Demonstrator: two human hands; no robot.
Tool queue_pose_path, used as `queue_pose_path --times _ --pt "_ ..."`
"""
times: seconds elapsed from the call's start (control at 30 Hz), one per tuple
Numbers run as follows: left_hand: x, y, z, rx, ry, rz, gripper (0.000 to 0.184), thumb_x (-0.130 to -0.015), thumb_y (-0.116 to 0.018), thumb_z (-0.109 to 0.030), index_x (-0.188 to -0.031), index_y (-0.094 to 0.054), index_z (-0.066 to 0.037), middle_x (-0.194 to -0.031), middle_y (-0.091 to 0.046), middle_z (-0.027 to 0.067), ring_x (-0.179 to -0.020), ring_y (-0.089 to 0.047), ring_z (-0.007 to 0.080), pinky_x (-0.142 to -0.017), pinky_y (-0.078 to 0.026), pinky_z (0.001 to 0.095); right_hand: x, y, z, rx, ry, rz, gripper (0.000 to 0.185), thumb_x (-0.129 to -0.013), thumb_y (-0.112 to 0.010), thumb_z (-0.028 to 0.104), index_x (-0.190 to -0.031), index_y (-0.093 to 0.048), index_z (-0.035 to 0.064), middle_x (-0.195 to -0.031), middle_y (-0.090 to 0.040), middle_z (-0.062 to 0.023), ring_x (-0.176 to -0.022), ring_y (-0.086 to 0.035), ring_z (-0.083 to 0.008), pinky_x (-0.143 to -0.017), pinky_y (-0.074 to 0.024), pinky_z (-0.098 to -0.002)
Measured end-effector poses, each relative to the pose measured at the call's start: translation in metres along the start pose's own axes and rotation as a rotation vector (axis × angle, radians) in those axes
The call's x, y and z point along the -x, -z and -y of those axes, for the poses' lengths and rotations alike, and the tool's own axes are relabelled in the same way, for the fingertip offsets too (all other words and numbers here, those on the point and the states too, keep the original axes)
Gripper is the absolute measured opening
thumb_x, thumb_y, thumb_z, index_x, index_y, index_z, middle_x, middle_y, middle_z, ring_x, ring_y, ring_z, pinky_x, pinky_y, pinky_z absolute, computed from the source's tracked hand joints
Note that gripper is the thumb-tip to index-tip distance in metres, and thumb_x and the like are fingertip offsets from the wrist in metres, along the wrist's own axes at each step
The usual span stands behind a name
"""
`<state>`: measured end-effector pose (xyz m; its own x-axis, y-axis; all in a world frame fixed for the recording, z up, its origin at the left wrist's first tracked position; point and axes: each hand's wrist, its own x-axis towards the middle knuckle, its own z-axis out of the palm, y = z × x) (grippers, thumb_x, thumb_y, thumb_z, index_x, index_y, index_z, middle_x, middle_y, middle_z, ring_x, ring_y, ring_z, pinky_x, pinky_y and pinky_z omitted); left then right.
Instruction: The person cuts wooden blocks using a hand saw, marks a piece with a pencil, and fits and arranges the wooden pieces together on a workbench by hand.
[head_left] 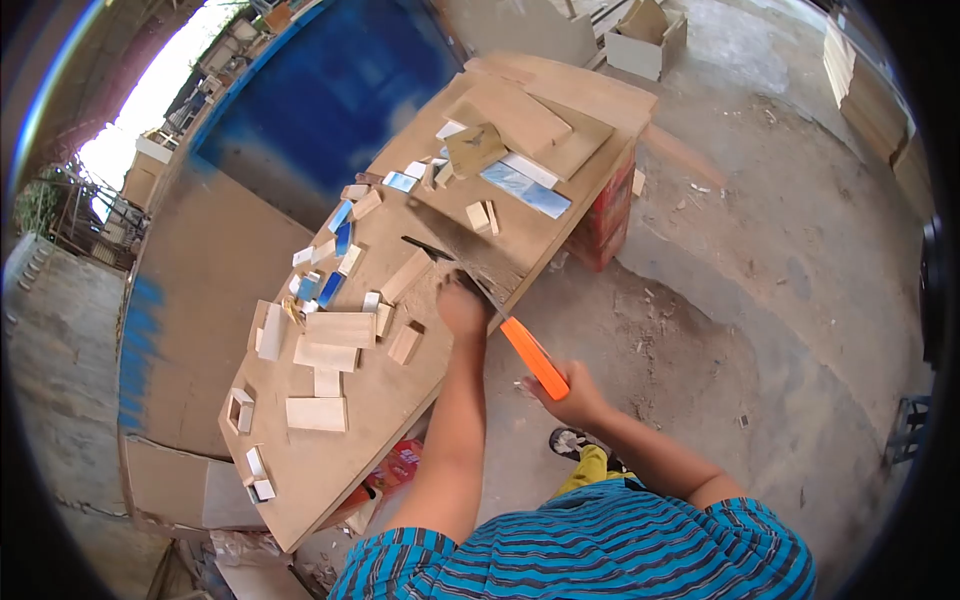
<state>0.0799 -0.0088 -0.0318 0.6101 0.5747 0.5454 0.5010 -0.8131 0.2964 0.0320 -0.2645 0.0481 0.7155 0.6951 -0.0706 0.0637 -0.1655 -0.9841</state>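
My right hand (570, 396) is wrapped round the orange handle (535, 358) of a handsaw at the table's near edge. Its long blade (470, 248), partly blurred, slants up and left over the tabletop. Close beside the blade, my left hand (464, 306) rests low on the table with its fingers curled down. What those fingers hold is hidden. A wood strip (407, 276) lies just left of my left hand, and a thin black object (426, 247) is just above it. Lower left of that hand sits a small wood block (406, 343).
The wooden table (300, 490) carries several cut wood blocks (341, 329) and blue-and-white painted pieces (330, 288). Flat boards (515, 115) are stacked at its far end. A red box (608, 215) stands under the right edge. A blue-painted panel (330, 95) lies beyond the table.
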Motion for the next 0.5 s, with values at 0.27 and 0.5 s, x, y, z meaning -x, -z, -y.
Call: queue_pose_path --times 0.27,0.5 --pt "-0.014 0.014 -0.009 -0.011 0.011 0.017 0.015 -0.080 -0.053 -0.012 -0.077 -0.064 -0.002 -0.079 -0.065 0.0183 -0.076 -0.061 0.0395 -0.072 -0.049 0.0467 -0.015 0.039 -0.016 -0.647 -0.243 -0.026 0.019 -0.088 -0.067 0.015 -0.077 -0.054 0.0059 -0.060 -0.050 0.0032 -0.053 -0.046 -0.0074 -0.050 -0.0388 -0.0271" --pt "0.000 0.021 -0.002 0.032 0.010 0.095 0.014 -0.081 -0.054 -0.012 -0.080 -0.063 -0.002 -0.082 -0.064 0.0185 -0.078 -0.059 0.0389 -0.072 -0.047 0.0473 0.013 0.056 -0.046 -0.517 -0.162 0.023 0.020 -0.087 -0.065 0.013 -0.072 -0.055 0.0027 -0.060 -0.051 0.0006 -0.054 -0.047 -0.0078 -0.050 -0.0381 -0.0265"
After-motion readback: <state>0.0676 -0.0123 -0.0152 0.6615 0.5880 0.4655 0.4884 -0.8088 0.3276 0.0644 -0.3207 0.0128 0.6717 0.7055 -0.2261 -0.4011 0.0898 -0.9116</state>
